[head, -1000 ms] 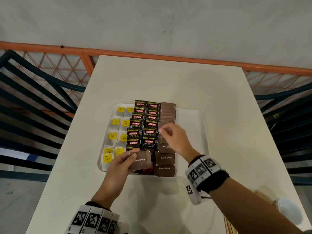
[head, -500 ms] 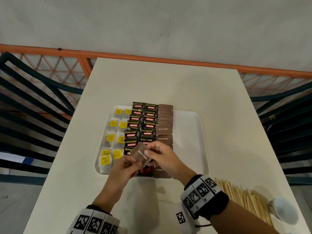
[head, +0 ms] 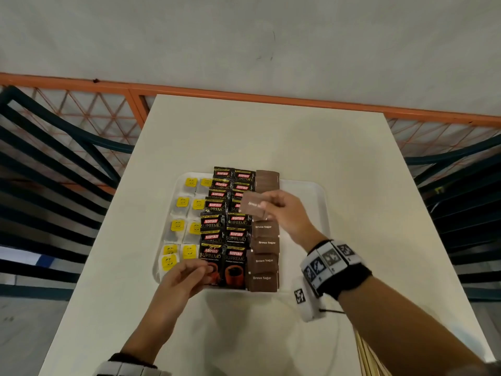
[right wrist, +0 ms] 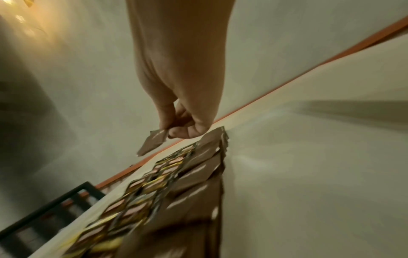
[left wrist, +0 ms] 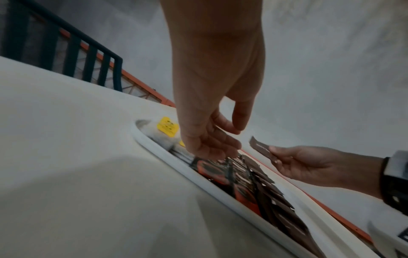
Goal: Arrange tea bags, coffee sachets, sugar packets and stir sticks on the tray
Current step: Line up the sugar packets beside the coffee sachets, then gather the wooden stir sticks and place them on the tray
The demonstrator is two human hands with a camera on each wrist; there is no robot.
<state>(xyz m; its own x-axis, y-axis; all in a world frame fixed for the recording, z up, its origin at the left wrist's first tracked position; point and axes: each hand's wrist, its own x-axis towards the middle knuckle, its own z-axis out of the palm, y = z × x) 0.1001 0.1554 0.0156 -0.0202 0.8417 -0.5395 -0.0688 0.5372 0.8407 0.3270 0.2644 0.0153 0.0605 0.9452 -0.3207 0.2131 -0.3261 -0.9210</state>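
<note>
A white tray (head: 322, 202) holds tea bags (head: 184, 221) with yellow tags on the left, black coffee sachets (head: 225, 222) in the middle and a column of brown sugar packets (head: 264, 260) to their right. My right hand (head: 267, 206) pinches one brown sugar packet (head: 252, 206) above the far half of that column; the right wrist view shows the packet (right wrist: 152, 143) clear of the rows. My left hand (head: 202, 270) hovers over the nearest coffee sachets at the tray's front edge, fingers loosely curled and holding nothing (left wrist: 212, 144).
Wooden stir sticks (head: 364, 356) lie on the white table (head: 271, 137) at the near right, partly behind my right forearm. The tray's right side is bare. Dark chairs (head: 54, 185) flank the table, and an orange railing (head: 244, 96) runs behind it.
The sugar packet passed from my left hand to my right, which carried it away from me over the sugar column. My left hand stayed at the tray's front, now without a packet.
</note>
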